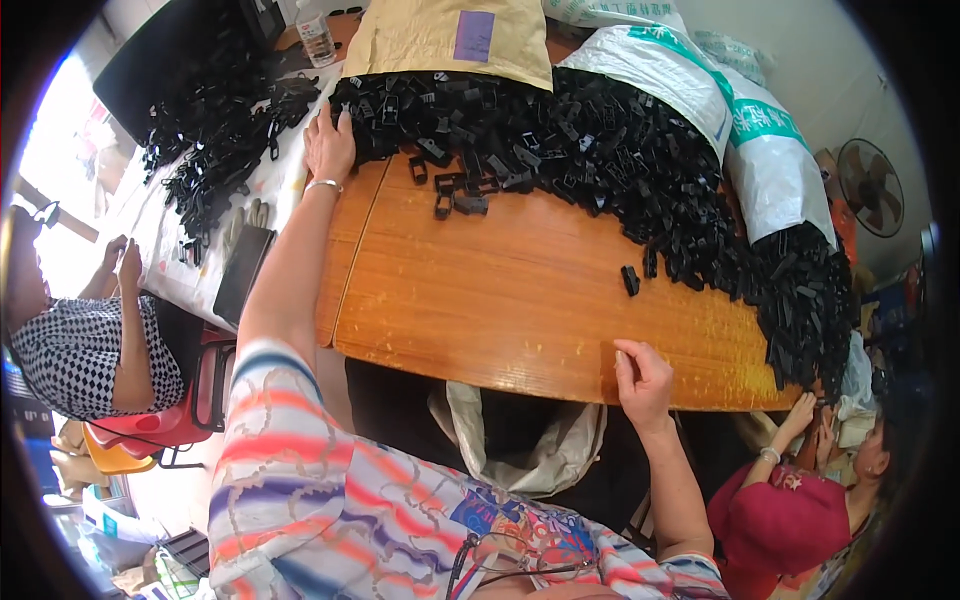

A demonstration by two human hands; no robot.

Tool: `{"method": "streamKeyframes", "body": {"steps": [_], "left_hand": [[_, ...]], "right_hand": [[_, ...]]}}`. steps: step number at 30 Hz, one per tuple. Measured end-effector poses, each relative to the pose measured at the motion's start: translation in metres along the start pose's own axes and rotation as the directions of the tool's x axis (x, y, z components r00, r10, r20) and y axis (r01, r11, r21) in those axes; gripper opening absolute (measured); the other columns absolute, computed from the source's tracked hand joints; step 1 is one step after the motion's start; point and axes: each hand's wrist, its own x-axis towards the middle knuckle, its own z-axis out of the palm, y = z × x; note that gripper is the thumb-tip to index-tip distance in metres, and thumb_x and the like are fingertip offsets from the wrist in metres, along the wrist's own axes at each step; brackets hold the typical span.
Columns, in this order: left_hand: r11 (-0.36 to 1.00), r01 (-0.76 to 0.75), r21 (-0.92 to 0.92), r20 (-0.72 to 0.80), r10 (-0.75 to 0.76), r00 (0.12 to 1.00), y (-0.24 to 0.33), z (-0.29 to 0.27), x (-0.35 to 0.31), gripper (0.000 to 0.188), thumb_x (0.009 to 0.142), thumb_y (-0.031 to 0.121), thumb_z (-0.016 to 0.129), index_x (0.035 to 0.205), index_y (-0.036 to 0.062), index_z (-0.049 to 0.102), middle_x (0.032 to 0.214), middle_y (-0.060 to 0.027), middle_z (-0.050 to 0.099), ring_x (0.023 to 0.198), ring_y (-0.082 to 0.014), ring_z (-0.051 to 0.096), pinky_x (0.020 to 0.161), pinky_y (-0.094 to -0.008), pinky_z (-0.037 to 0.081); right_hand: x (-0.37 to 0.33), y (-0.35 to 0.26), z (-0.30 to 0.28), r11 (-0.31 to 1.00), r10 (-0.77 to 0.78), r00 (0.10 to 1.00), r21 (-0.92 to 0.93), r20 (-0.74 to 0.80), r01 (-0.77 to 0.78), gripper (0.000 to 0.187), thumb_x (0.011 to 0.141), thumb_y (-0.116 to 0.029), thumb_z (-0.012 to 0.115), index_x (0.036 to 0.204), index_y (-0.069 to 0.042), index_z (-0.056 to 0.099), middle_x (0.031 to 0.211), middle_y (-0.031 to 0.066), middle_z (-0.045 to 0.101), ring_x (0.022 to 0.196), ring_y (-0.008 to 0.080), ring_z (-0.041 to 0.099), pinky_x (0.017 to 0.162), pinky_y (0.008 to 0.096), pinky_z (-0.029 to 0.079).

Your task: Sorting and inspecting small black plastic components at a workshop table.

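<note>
My left hand (330, 147) reaches far out to the left end of a heap of small black plastic buckles (610, 140). Its fingers are stretched out and touch the heap's edge, with no buckle seen gripped in them. Just above the near edge of the brown wooden table (480, 290) is my right hand (646, 382), its fingers curled in and nothing showing between them. A few buckles (460, 195) lie loose in front of the heap, and one single buckle (630, 280) rests apart toward the right.
A tan sack (420, 40) and white-green sacks (660, 75) spill buckles onto the table. More black pieces (215, 150) cover a white-clothed table at left, beside a dark phone-like slab (243, 275). One person (90, 350) sits left, another (780, 510) right. An open sack (530, 450) hangs below the edge.
</note>
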Motion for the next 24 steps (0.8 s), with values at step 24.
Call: {"method": "streamKeyframes", "body": {"steps": [24], "left_hand": [[0.919,-0.308,-0.246,0.015,0.322,0.947,0.136,0.004,-0.131,0.042,0.086,0.042,0.065,0.122,0.0200,0.063,0.121,-0.0111,0.060,0.117,-0.0358,0.053,0.092,-0.0478,0.047]], "right_hand": [[0.011,0.004,0.021,0.941,-0.177,0.984,-0.287,0.035,0.180,0.013,0.084,-0.001,0.064,0.096,-0.006,0.062,0.079,0.0116,0.062,0.069,0.0319,0.064,0.058,0.0378,0.050]]}}
